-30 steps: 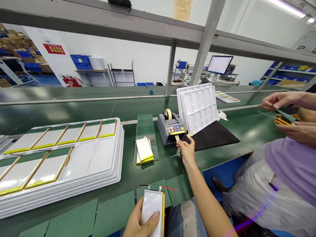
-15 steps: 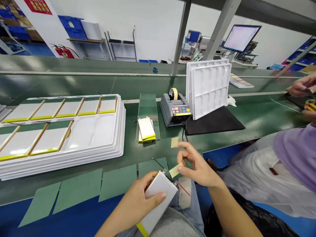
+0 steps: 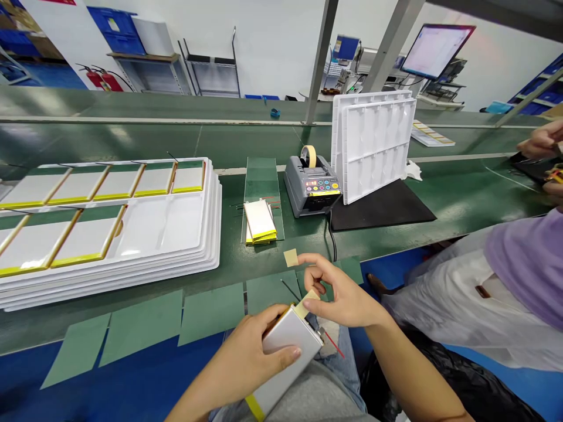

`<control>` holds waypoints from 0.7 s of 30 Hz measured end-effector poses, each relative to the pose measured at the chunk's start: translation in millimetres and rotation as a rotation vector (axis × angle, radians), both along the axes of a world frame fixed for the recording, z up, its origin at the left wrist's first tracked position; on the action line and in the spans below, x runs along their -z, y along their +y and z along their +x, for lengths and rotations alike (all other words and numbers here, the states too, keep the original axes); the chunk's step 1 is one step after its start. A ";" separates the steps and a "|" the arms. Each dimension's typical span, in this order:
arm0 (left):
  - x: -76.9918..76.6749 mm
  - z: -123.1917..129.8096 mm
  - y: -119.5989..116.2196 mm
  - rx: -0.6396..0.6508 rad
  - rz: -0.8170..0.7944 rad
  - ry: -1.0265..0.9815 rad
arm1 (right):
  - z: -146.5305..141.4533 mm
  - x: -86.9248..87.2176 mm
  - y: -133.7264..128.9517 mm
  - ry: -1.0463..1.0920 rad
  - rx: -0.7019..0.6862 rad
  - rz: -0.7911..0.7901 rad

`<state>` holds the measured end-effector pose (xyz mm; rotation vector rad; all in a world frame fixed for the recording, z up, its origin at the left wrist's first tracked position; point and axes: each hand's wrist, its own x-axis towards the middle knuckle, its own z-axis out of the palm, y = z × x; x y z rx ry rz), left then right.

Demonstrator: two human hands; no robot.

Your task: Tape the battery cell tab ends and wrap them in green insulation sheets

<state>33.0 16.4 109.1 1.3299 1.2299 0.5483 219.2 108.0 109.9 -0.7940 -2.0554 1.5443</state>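
Left fingers: The fingers (image 3: 281, 354) of the left hand (image 3: 244, 351) curled closed around a flat silver pouch battery cell (image 3: 292, 351), with the thumb side underneath and the fingertips on its upper face.

Right fingers: The fingers (image 3: 317, 275) of the right hand (image 3: 345, 296) were bent and nearly closed, pinching a small tan adhesive tape square (image 3: 307, 303) whose edge met the cell's upper corner.

Cell: The silver pouch battery cell lay tilted in the left hand above the person's lap, with a yellow tape strip (image 3: 255, 408) along its lower end and a thin red wire (image 3: 334, 344) beside it.

Desk: A second tan tape square (image 3: 291, 257) lay on the green desk (image 3: 233, 258) just above the right hand, near a row of green sheets (image 3: 211, 317) along the desk's near edge.

Around: A gray tape dispenser (image 3: 311, 186) stood beside a small stack of cells (image 3: 260, 221), and white trays of cells (image 3: 162, 225) lay to the left.

Co-worker: At right, a seated person in a lavender top (image 3: 530, 258) worked with both hands (image 3: 543, 140).
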 end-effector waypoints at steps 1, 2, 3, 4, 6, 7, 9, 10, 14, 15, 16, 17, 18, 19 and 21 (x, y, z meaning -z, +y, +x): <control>0.1 0.1 -0.1 -0.004 0.000 0.003 | -0.2 0.5 -0.1 -0.008 0.001 0.004; 0.3 0.2 -0.2 -0.010 0.002 0.009 | -0.3 1.0 -0.3 -0.018 0.002 0.013; 0.7 0.3 -0.3 -0.012 0.005 0.017 | -0.5 1.5 -0.5 -0.033 0.003 0.030; 1.2 0.3 -0.3 -0.011 0.008 0.026 | -0.8 1.9 -0.9 -0.051 0.004 0.057; 2.1 0.4 -0.8 -0.017 0.018 0.046 | -1.5 1.7 -2.0 -0.107 0.011 0.137; 2.6 0.5 -1.4 -0.022 0.021 0.059 | -2.0 1.0 -2.7 -0.143 0.018 0.185; 3.7 0.6 -3.3 -0.043 0.028 0.090 | -2.9 -1.4 -4.0 -0.231 0.038 0.267; 4.6 0.6 -4.6 -0.061 0.032 0.106 | -3.1 -2.8 -4.7 -0.281 0.046 0.298; 10.6 0.6 -10.0 -0.119 0.063 0.170 | -0.9 -5.5 -8.5 -0.420 0.087 0.377; 12.4 0.9 -10.9 -0.123 0.066 0.196 | 0.2 -4.7 -10.2 -0.409 0.109 0.395; 14.0 1.3 -11.5 -0.130 0.066 0.227 | 1.5 -3.3 -12.3 -0.371 0.145 0.413; 15.3 1.8 -11.8 -0.141 0.063 0.258 | 2.9 -1.5 -14.6 -0.307 0.194 0.429; 16.1 2.5 -11.8 -0.162 0.060 0.289 | 4.1 0.4 -16.9 -0.229 0.246 0.440; 16.4 3.3 -11.7 -0.192 0.063 0.315 | 5.3 2.3 -19.0 -0.150 0.297 0.445; 15.7 4.6 -11.2 -0.249 0.087 0.347 | 6.8 5.4 -22.1 -0.034 0.376 0.437</control>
